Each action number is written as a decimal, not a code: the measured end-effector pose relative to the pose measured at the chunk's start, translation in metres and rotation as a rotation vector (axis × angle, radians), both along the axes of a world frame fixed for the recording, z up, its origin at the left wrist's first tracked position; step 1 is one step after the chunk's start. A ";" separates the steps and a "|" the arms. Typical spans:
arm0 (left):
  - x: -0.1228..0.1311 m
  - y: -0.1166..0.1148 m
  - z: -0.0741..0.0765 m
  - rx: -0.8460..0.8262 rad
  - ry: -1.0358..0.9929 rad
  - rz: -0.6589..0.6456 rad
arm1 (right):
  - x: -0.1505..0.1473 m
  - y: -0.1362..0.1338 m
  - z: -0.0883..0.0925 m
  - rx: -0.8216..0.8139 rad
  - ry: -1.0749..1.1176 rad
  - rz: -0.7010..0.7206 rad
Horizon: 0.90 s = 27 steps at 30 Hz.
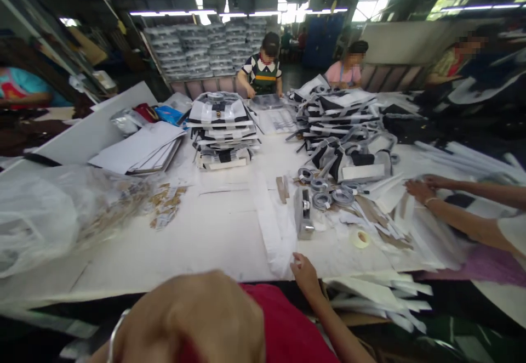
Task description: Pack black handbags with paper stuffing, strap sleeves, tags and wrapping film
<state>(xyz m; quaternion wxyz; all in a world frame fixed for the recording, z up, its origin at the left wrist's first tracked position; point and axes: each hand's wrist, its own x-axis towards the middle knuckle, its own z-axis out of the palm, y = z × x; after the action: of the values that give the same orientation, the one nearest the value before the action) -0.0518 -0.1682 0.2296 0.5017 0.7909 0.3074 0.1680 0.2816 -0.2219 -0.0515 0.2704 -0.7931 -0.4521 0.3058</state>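
Fingers [296, 260] of the right hand [304, 274] are bent a little and touch the near end of a long white strip [273, 226]. It is too blurry to tell if they pinch it or just press on it. The left hand [193, 313] is a big blur close to the camera, with a bangle [117, 330] at the wrist, so its fingers cannot be made out.

The strip lies flat on the white surface [205, 231], just left of a grey tape holder [303, 212]. A small tape roll [361, 238] sits to the right of the tape holder. A stack of folded shirts [222, 127] stands behind it and to the left. Another person's hands [419, 187] work to the right of it. More people stand far behind it, in a big room with long lights.
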 end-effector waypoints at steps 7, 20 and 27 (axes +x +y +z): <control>0.011 0.076 -0.102 0.044 0.733 0.377 | 0.019 0.005 0.005 0.079 -0.033 0.032; -0.055 0.075 -0.234 0.306 1.050 0.107 | -0.009 0.064 -0.007 0.059 -0.182 -0.060; -0.023 0.169 -0.229 0.528 0.742 0.049 | -0.026 0.048 0.003 0.209 -0.461 0.020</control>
<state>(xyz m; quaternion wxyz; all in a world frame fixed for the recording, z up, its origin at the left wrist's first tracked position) -0.0747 0.0012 0.0003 0.1347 0.8909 0.4317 -0.0425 0.2557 -0.1741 -0.0486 0.2374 -0.8051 -0.5389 0.0713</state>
